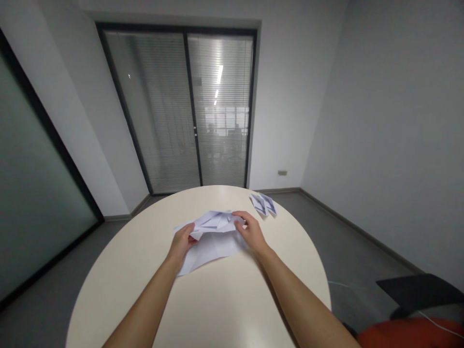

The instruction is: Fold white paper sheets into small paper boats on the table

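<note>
Over the middle of the table, a white folded sheet of paper point(214, 224) is held between both hands, with creases and overlapping layers along its upper part. My left hand point(182, 242) pinches the left end of it, thumb on top and fingers underneath. At the right end, my right hand point(251, 232) grips the edge between thumb and fingers. Below the creased part spreads a wide flat stretch of white paper point(213, 250), near or on the tabletop; whether it is a flap of the same sheet or a separate one I cannot tell.
Folded paper pieces point(264, 204) lie at the far right of the round cream table point(217, 309). A chair with a red seat point(409, 334) and a black armrest point(420, 291) stands at the lower right. Beyond the table are glass doors with blinds point(221, 145).
</note>
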`<state>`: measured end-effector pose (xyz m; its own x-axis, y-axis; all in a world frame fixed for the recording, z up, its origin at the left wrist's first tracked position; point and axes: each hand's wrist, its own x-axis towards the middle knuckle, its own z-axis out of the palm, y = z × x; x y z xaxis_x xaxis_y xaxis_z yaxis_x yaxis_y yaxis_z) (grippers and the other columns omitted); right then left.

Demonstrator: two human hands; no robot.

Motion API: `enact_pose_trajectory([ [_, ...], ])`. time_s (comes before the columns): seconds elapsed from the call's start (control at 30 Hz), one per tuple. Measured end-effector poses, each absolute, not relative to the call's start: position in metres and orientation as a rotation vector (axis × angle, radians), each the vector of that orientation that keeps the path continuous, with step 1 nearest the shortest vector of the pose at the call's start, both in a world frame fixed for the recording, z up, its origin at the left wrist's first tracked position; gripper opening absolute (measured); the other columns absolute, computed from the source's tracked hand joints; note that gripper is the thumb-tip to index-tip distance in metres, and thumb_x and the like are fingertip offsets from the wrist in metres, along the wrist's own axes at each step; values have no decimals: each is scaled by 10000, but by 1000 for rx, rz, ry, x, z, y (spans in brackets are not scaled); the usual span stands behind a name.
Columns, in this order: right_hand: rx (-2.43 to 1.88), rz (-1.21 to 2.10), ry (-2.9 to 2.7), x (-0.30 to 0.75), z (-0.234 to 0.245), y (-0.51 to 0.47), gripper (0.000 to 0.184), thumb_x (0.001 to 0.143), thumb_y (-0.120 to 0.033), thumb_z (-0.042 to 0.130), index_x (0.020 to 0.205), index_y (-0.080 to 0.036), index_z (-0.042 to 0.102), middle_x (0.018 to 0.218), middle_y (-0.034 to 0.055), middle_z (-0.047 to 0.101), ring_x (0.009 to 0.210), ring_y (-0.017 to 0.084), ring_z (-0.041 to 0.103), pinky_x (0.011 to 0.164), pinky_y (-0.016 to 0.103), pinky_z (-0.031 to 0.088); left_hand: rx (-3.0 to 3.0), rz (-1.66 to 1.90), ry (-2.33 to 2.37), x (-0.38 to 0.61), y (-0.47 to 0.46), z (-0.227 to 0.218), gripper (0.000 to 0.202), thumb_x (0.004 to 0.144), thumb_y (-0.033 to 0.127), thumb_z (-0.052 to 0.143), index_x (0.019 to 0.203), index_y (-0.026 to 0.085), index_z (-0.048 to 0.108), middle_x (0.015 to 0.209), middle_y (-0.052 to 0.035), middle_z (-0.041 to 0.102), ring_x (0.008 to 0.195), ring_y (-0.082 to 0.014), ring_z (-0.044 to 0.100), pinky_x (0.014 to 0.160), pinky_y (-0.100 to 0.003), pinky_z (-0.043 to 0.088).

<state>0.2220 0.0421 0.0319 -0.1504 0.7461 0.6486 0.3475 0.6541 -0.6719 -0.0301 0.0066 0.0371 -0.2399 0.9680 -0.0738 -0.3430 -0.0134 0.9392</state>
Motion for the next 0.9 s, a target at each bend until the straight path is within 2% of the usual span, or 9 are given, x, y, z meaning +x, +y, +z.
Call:
enact_pose_trajectory([
  [0.1,-899,354,-1814,223,33,39,304,893,-164,553,1121,-267,725,1151,62,700,1086,238,649,929,370,493,993,1485,1200,-30,4,34,397,651,469,811,870,144,747,815,-54,739,732,-202,675,622,-276,544],
  [0.2,-974,273,-1821,226,34,38,257,897,-162,574,1054,-274,743,1051,52,702,983,228,667,898,360,497,1125,1456,1242,-29,3,34,513,607,580,813,878,147,774,861,-81,761,815,-248,688,671,-305,537],
  [0.37,-993,276,-1781,229,31,43,154,906,-207,598,933,-262,740,974,51,720,935,233,666,854,363,497,1135,1447,1314,-29,4,35,582,584,619,803,922,146,789,958,-111,769,866,-262,682,670,-301,525],
  [0.47,-923,384,-1730,227,30,46,106,902,-276,637,899,-253,741,1059,72,721,1020,243,662,941,398,483,1116,1467,1335,-32,5,34,568,598,616,795,903,136,786,890,-109,766,822,-252,681,648,-296,516],
  [0.57,-833,561,-1712,224,31,46,119,872,-361,703,854,-251,745,1257,85,682,1213,258,598,1087,443,398,1087,1479,1329,-36,7,30,571,616,611,788,920,128,779,858,-101,761,781,-234,676,645,-294,511],
  [0.67,-746,828,-1618,219,31,45,196,839,-440,743,857,-245,729,1300,86,674,1283,269,558,1096,446,397,1052,1469,1320,-38,9,26,589,640,614,775,973,128,769,921,-107,761,809,-230,681,667,-291,515],
  [0.77,-715,1041,-1394,214,29,47,320,797,-534,763,821,-235,652,1018,64,749,995,245,680,920,404,514,1079,1451,1317,-36,9,28,641,658,616,775,1091,144,742,1088,-136,749,907,-246,692,696,-289,524],
  [0.83,-750,1093,-1279,213,28,49,410,751,-596,780,783,-237,583,769,8,706,762,205,666,800,370,540,1143,1444,1299,-34,7,30,673,646,594,803,1154,161,718,1210,-155,716,988,-262,691,733,-296,535],
  [0.9,-781,1129,-1205,212,28,52,484,706,-648,788,780,-244,531,636,-34,635,644,178,620,718,341,537,1219,1437,1239,-30,5,32,708,609,549,849,1189,172,699,1252,-156,700,1044,-274,686,806,-318,547],
])
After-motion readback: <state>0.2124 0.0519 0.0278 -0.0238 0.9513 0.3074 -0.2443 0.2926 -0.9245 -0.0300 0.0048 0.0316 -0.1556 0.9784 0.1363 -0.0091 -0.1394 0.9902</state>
